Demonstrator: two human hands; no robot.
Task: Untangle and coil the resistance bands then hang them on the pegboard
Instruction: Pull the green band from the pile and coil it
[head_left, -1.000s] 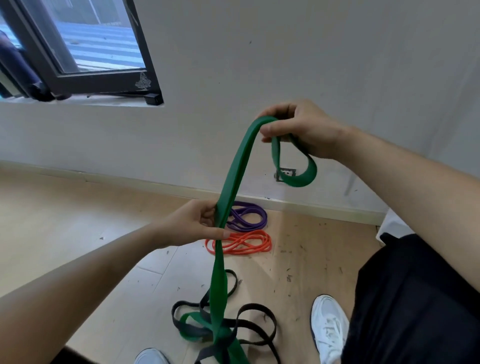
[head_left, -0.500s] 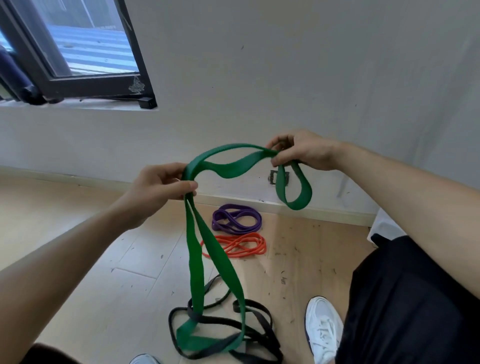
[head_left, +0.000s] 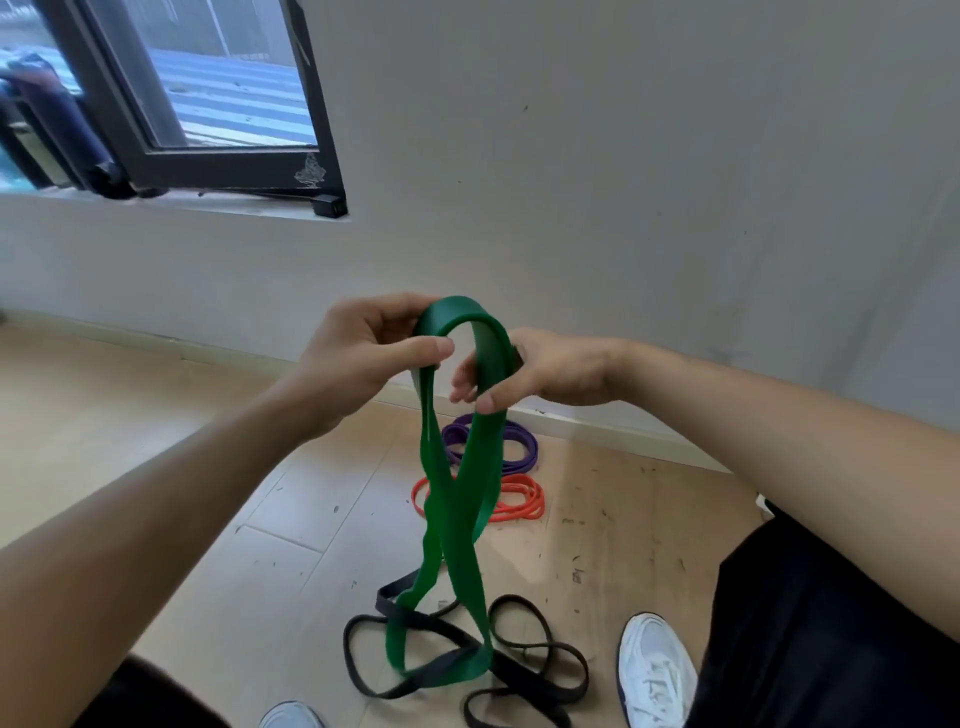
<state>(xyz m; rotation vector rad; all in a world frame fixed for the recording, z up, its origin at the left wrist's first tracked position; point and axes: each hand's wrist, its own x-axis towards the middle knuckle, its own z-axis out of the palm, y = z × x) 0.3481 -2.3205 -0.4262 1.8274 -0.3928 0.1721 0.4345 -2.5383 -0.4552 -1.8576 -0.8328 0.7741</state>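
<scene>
Pinching the green band (head_left: 460, 310) in my left hand (head_left: 358, 358) and right hand (head_left: 561, 371), I risked lifting the black band (head_left: 385, 603) too, as they looked tangled below

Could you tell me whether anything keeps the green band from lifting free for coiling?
Yes: the black band on the floor crosses the bottom loop of the green band, apparently threaded through it.

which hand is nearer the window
Left. The left hand, gripping the green band, is below-right of the window; the right hand, pinching the band, is farther right.
</scene>
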